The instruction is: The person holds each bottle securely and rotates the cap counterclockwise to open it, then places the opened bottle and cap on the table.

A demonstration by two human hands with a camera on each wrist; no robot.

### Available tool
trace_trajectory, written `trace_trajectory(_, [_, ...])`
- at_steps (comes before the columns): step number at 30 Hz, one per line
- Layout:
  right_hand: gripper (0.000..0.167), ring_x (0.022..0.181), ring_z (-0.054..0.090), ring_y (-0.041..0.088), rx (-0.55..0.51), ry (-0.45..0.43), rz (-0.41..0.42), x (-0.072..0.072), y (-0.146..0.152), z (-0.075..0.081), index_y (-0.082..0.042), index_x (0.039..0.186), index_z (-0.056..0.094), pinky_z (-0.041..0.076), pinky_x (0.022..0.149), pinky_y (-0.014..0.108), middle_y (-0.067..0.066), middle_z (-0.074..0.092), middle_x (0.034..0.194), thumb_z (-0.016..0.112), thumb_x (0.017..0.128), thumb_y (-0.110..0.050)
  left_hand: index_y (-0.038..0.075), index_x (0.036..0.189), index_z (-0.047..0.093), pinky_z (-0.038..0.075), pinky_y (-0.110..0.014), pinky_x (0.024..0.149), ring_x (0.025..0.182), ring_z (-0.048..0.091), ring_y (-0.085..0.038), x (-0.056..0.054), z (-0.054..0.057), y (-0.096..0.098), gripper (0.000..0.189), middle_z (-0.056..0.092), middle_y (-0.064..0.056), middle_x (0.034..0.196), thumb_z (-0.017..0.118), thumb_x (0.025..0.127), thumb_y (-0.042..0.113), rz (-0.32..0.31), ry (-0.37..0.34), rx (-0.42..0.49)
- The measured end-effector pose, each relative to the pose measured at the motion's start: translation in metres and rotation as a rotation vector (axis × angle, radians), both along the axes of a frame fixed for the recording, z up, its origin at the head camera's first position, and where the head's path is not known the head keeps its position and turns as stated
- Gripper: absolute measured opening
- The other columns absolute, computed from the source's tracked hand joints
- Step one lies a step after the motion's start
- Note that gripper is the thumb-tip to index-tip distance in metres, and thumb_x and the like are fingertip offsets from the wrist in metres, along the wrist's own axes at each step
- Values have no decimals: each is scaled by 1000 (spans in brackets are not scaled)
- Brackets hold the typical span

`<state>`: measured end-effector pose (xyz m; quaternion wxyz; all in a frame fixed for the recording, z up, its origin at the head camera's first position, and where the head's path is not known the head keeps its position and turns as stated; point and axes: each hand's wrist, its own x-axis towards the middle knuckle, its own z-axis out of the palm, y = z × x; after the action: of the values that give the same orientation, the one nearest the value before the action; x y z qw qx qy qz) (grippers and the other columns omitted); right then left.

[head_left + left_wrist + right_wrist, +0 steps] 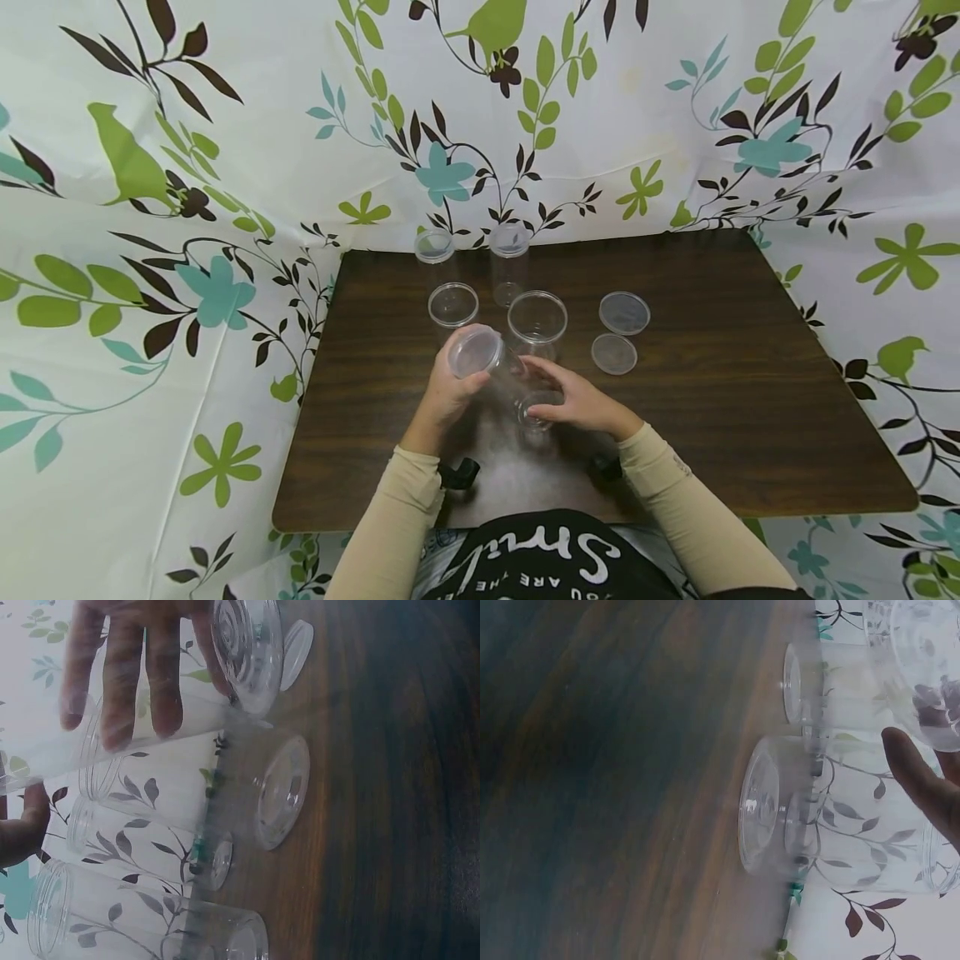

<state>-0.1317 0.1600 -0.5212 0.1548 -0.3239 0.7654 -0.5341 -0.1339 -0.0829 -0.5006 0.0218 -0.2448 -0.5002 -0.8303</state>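
A clear plastic jar with a lid on is held tilted above the table, its lid end to the left. My left hand grips it near the lid, fingers behind and thumb in front; those fingers show through the clear wall in the left wrist view. Around the base end my right hand holds the same jar, and its thumb lies by the jar's round bottom in the right wrist view. Just beyond the hands stand two lidless jars, a narrower one and a wider one.
Two lidded jars, one at left and one at right, stand along the back edge of the brown wooden table. Two loose round lids, a larger and a smaller, lie flat to the right. Patterned cloth hangs behind.
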Motion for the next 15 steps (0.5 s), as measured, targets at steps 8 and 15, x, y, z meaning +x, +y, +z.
trace_trajectory(8, [80,125,54,29,49,83,-105,1,-4,-1,-2,151,43,44,104,54,12,55,140,84,84,-16,-1,134,53,46,-26,100,118,59,-18,-4,-2,0,74,65,-11,128,90,78,32,-21,34,-47])
trace_trajectory(15, [86,113,52,22,62,302,-166,2,-17,-9,2,145,49,48,97,46,12,54,129,92,74,-21,-10,134,49,44,-28,102,120,58,-22,-5,-3,1,76,59,-26,133,87,79,27,17,53,-85])
